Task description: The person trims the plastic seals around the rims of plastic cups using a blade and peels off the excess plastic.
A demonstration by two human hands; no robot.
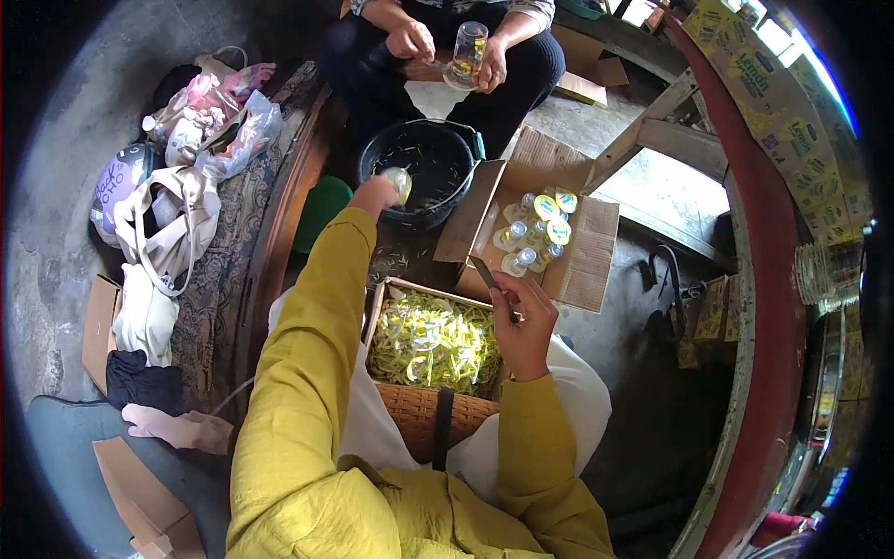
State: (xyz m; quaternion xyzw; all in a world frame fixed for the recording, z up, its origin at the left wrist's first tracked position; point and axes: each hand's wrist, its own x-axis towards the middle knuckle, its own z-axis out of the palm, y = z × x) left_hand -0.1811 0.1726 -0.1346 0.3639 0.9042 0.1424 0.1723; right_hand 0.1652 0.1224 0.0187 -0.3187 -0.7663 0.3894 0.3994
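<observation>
My left hand reaches over the near left rim of a black bucket. It is closed on a small clear plastic cup with some yellow on it; the fingers are partly hidden and blurred. My right hand grips a dark, flat blade like a knife, which points up and left. Below it, between my knees, a woven basket holds a heap of yellow-green strips. To the right of the bucket, an open cardboard box contains several clear plastic cups with yellow-and-white labels.
Across from me, another person's hands hold a clear container with coloured bits. A green round object stands left of the bucket. Bags lie on the patterned mat at left. A wooden frame stands at right.
</observation>
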